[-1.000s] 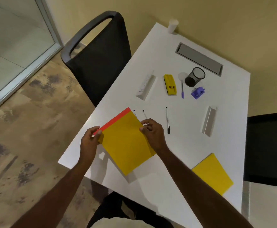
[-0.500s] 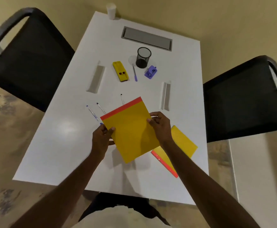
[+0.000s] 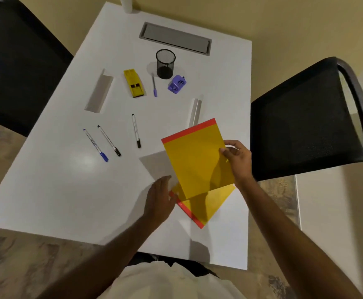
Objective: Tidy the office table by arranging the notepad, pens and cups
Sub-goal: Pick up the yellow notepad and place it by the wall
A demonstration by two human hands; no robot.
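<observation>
**Second notepad comes down on the first**

A white worktop between two black chairs, with the tidying at its stacking step. The right hand pinches the right edge of a yellow notepad, thumb on top, and holds it tilted above the worktop near the right side; its red binding strip is at the far end, so its long axis runs away from the person, leaning a little to the left. Beneath it lies a second notepad, flat on the worktop and turned diamond-wise, its red strip along the near-left edge. The left hand rests with relaxed fingers at that pad's left corner, gripping nothing that can be seen.

The next move looks to call for squaring the lower pad and laying the held one on it, red strips matched. Farther off, a black mesh cup stands upright and apparently empty, three pens lie loose pointing roughly towards the person, and a purple pen lies just beside the cup.
</observation>
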